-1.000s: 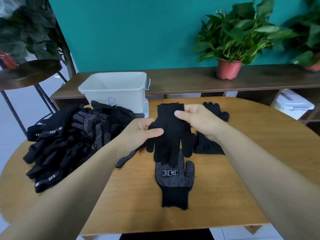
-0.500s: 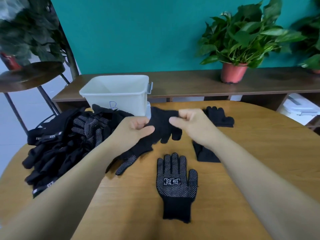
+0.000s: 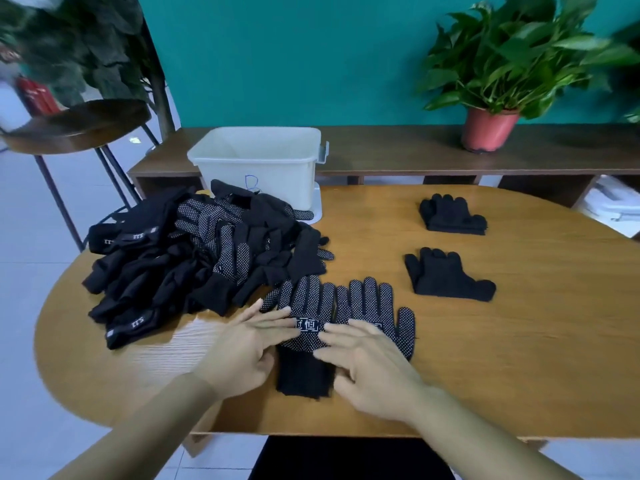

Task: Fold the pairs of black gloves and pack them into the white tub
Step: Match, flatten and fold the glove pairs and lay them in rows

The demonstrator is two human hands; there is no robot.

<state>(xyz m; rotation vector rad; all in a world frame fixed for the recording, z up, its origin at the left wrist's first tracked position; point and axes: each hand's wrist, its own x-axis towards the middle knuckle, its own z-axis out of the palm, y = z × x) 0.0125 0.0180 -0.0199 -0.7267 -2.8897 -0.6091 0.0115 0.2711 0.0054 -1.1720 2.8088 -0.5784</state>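
The two dotted gloves of one pair lay palm-up and side by side near the front edge of the counter [image 3: 502,368]. The left glove [image 3: 308,301] and the right glove [image 3: 370,301] touched along their inner sides, with the fingers pointing away from the person. Only one dark cuff [image 3: 304,375] showed between the wrists, and I could not tell whether the second cuff was under it or under the right hand.

The left hand [image 3: 246,348] lay flat with straight fingers on the left glove, and the right hand [image 3: 370,362] lay the same way on the right glove. Neither gripped anything; both only pressed the cloth down.

In my judgement the step was to smooth and line up the pair before folding. To do it well, the fingertips and cuffs should be brought level first. Then one glove should go exactly over the other, so that no finger sticks out. The knit is soft and probably slides easily on the wood, so one flat palm should hold it while the other hand turns it.

The pile of loose gloves [image 3: 194,258] lay just beside on the left, and one of its gloves touched the left glove, so it could be dragged along. Two folded pairs [image 3: 446,277] waited on the right, and the white tub [image 3: 277,181] stood behind the pile.
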